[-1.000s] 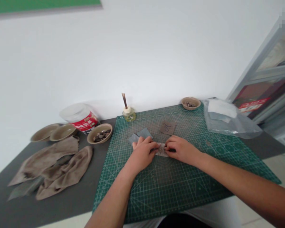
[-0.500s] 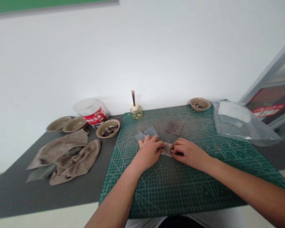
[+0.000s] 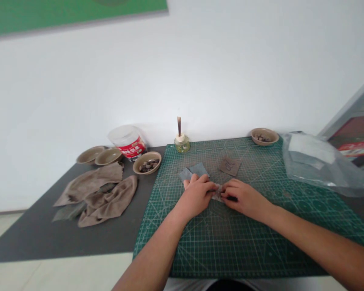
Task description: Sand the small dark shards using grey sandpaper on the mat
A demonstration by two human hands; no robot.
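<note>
Both my hands rest close together on the green cutting mat [image 3: 230, 242]. My left hand [image 3: 198, 193] presses with curled fingers on a small pale leather piece [image 3: 219, 195]. My right hand [image 3: 245, 198] pinches the same piece from the right side, and a dark thin object, partly hidden, lies under its fingers. Just behind my left hand lie two grey-blue leather pieces [image 3: 194, 171]. A brown leather patch with a marking [image 3: 230, 165] lies a little farther back.
A small glass bottle with a brush [image 3: 181, 142] stands at the mat's far edge. Bowls with dark bits [image 3: 147, 162] [image 3: 264, 136], two other bowls [image 3: 100, 154], a white tub [image 3: 127, 139], brown cloths [image 3: 100, 193] and a plastic bag [image 3: 315, 161] surround the mat.
My view has turned left, so everything sits further right in the picture. My hands have drawn slightly closer together over the small piece.
</note>
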